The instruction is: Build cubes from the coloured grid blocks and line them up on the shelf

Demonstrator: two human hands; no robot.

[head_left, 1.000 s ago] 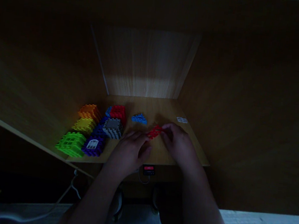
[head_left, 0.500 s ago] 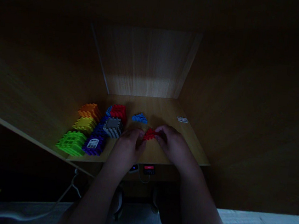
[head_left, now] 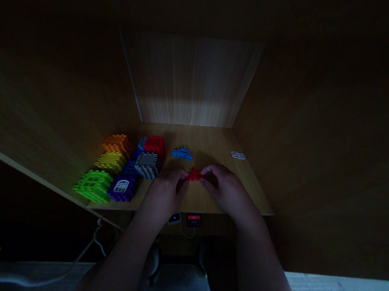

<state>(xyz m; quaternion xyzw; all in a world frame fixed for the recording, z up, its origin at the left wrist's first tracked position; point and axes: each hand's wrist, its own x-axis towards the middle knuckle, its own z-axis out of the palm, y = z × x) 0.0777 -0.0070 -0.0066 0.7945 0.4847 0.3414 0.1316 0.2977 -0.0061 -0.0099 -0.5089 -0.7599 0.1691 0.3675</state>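
A small red plastic grid piece (head_left: 194, 174) is pinched between my two hands over the wooden desk (head_left: 215, 143). My left hand (head_left: 165, 193) grips its left side with curled fingers. My right hand (head_left: 226, 188) grips its right side, fingers bent round it. Most of the piece is hidden by my fingertips. A flat blue piece (head_left: 181, 153) lies on the desk just beyond my hands.
At the left of the desk stand stacked grid blocks: orange (head_left: 116, 143), yellow (head_left: 110, 160), green (head_left: 93, 185), purple with a white window (head_left: 122, 188), grey (head_left: 147, 164), red (head_left: 154, 144). A white label (head_left: 237, 155) lies at right. Wooden walls enclose the desk. A cable (head_left: 74, 258) hangs below.
Both hands came together around the red piece and shifted slightly left; the piece, earlier held up and visible in my right hand, now sits lower between both sets of fingertips.
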